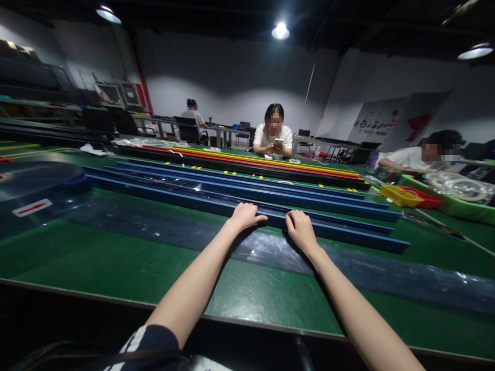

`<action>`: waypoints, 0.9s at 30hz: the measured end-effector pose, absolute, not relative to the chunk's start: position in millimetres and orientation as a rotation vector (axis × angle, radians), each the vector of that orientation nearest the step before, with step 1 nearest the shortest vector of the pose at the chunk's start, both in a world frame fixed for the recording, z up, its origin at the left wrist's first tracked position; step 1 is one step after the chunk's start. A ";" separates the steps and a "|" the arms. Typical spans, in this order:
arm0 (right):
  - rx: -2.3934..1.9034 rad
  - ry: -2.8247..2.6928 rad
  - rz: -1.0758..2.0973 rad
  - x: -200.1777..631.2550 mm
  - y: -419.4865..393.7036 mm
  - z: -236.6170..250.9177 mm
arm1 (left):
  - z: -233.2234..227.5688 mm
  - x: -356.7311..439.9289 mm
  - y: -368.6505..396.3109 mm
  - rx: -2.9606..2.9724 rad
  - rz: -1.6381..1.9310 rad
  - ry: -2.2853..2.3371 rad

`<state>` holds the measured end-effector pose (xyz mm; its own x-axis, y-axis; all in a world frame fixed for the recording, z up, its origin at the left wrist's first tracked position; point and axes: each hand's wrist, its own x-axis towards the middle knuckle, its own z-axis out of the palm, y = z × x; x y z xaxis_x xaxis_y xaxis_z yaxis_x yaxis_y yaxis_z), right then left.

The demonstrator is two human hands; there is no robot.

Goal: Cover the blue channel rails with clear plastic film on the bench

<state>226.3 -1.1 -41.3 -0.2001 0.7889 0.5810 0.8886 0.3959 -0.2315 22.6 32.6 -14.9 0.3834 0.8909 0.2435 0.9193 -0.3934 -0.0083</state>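
Worktop (96,257) green. Long rails (232,198) blue; far rails (270,164) red, yellow. Trays: yellow (398,196), red (427,201). Sleeve (149,342) navy, white stripes.

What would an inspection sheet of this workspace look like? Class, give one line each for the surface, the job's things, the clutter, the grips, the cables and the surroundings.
Surface: green table, with a clear plastic strip lying along it.
Job's things: long blue rails lying side by side; both hands rest on the nearest one.
Clutter: yellow tray and red tray at the right; red and yellow rails farther back.
Grips: left hand and right hand lie fingers-down on the rail's top edge; whether they clasp it cannot be told.
Cables: nothing seen.
Surroundings: three other people seated at tables; ceiling lamps; dark hall.
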 end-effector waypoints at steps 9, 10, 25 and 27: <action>-1.455 -2.055 -0.153 226.6 2.3 -44.9 | -12.1 22.8 28.1 -2.429 -0.233 -1.722; -1.456 -2.055 -0.146 226.9 2.8 -45.4 | -11.8 22.8 28.0 -2.429 -0.216 -1.726; -1.583 -1.954 -0.020 220.2 7.4 -41.2 | -23.4 18.3 27.1 -2.419 -0.395 -1.543; -1.593 -1.948 0.009 219.8 5.9 -37.8 | -24.6 16.8 27.1 -2.423 -0.407 -1.520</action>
<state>219.8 5.9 -37.8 -0.0851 0.8894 0.4492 0.8854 0.2743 -0.3754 16.8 27.1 -24.6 0.4161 0.8334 0.3638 0.9037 -0.4235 -0.0633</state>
